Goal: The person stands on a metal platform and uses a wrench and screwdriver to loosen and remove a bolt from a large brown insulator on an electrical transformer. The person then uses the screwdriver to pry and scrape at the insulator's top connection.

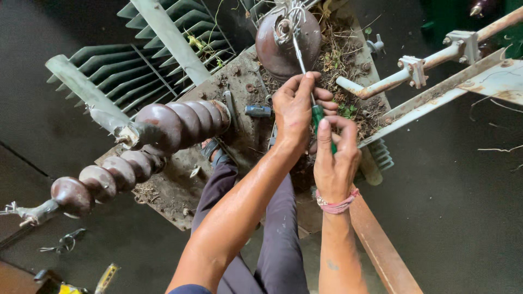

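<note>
Both hands grip the green-handled screwdriver between them.

The carrying surface is the flat, grimy grey metal top plate of a finned transformer tank. Lying directly on it: a small blue-grey cylindrical socket, a slim grey metal tool, scattered rusty bolt heads, and a litter of dry twigs and leaves. Below, the dark concrete floor bears a yellow-handled tool and a bent wire clip.
</note>
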`<state>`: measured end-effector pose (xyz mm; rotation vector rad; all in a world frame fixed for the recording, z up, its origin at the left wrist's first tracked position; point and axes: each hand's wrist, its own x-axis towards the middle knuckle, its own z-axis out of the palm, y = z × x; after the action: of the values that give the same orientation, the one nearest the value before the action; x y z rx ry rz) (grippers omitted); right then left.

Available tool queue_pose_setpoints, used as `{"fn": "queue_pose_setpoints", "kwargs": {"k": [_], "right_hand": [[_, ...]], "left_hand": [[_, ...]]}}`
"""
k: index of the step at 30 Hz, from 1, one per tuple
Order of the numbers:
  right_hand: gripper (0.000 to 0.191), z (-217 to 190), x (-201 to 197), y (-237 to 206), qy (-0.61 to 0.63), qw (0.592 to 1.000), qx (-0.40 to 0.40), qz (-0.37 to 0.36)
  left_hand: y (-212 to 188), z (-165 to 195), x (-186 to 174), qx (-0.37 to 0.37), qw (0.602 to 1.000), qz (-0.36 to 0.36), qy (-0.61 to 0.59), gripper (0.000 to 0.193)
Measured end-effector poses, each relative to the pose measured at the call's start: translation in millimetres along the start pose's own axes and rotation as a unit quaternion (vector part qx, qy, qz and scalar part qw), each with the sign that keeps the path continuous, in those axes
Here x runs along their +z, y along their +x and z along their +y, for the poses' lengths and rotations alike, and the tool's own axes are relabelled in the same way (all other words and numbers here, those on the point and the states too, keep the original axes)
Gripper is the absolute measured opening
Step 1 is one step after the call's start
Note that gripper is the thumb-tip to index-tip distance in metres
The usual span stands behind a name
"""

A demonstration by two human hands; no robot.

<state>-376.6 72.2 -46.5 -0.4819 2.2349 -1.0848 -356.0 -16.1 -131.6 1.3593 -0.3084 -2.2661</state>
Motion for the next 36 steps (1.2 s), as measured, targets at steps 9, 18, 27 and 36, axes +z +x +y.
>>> {"fn": "queue_pose_setpoints", "kwargs": {"k": [9, 18, 27, 36], "right_hand": [[0.032, -92.2, -34.5, 81.6, -0.383, 0.917, -0.098, -0.06], [0.031, 13.2, -55.8, 112.7, 0.13, 0.988, 0.077, -0.034], [0.034, 45.3, -61.1, 115.0, 0.145, 0.982, 0.052, -0.107], [0.033, -42.3, -53.1, 116.7, -0.377, 0.908, -0.166, -0.074]], "left_hand": [[23.9, 14.4, 50.2, 0.004, 0.991, 0.083, -0.105, 0.028], [31.4, -9.8, 72.3, 0.093, 0.984, 0.124, 0.088, 0.039], [45.1, -38.0, 70.2, 0.158, 0.958, 0.148, 0.188, 0.045], [51.9, -6.6, 60.7, 0.073, 0.992, 0.096, 0.033, 0.038]]}}
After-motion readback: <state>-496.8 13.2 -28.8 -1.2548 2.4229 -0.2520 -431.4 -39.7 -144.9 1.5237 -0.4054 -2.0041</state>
